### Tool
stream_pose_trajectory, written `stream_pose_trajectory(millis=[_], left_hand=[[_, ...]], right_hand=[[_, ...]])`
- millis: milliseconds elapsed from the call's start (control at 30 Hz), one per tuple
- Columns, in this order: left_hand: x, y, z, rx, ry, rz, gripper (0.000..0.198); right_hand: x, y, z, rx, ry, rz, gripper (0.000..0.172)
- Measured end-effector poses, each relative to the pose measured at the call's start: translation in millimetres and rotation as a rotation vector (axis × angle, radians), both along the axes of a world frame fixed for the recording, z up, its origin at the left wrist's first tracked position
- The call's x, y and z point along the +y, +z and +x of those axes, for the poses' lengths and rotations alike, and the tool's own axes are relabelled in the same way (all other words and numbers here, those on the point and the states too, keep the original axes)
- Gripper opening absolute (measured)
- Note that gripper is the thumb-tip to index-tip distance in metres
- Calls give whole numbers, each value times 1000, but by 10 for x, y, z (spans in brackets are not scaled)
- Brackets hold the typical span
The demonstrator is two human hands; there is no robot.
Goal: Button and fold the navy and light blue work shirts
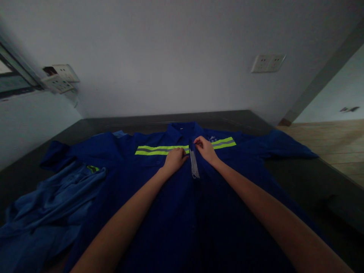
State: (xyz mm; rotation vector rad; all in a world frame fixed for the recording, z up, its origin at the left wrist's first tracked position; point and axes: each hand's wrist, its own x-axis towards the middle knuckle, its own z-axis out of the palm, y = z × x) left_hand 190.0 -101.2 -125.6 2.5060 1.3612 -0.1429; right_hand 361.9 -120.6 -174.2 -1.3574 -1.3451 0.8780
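A dark blue work shirt (159,197) with a yellow-green reflective stripe (153,149) across the chest lies face up on a dark table (298,174). My left hand (174,159) rests on the shirt's left chest, fingers curled and pinching the front placket edge. My right hand (205,149) is closed on the other placket edge just below the collar (182,129). Between the hands the placket (194,167) is parted and shows a paler inner strip.
A lighter blue garment (48,204) lies crumpled at the table's left front. A pale wall with socket plates (267,63) stands behind the table. More sockets (58,81) are on the left wall. A wooden floor (332,140) shows at right.
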Motion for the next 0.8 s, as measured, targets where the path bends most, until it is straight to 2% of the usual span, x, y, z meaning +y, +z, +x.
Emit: stream_pose_trajectory(millis=[233,367,600,800], left_hand=[[-21,33,5,7,14,7,16],[2,-7,-17,-95,65,-53,14],[61,-64,-61,-244,119,-171,9],[108,-43,60,-306,172,-103,9]], right_hand=[[-21,-87,-107,101,18,-13,12],[-71,-130,-105,82,30,-9,15],[-94,-82,-113,36,-5,-7,20],[-85,-88,-109,84,-43,37,16]])
